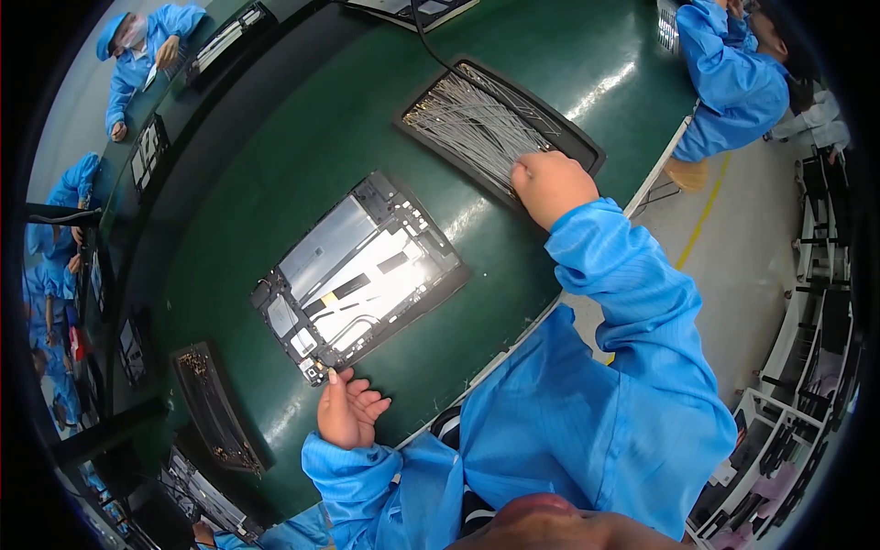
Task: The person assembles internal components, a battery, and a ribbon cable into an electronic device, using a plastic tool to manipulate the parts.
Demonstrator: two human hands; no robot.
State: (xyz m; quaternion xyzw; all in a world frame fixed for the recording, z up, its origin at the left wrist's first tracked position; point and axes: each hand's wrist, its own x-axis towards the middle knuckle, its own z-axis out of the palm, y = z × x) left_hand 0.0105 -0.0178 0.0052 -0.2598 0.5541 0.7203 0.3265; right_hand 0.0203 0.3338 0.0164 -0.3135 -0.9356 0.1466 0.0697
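Observation:
An opened tablet-like device [385, 261] lies tilted on the green bench in front of me, its battery, boards and silvery inner plates exposed. At its lower left corner is my left hand [350, 411], palm up with loosely curled, separate fingers; the thumb tip meets the corner. Up and to the right, my right hand [553, 186] reaches over the near edge of a black tray. Its fingers are pinched together at a bundle of thin grey cables [472, 124] with gold-coloured ends. The fingertips are partly hidden, so how many cables they hold cannot be seen.
Another black tray [197, 380] with dark cables sits at the left. A black cord [423, 37] hangs over the cable tray. Along a belt at the far left lie more devices [147, 158], with workers in blue beyond. A co-worker's blue sleeve [724, 92] is at upper right.

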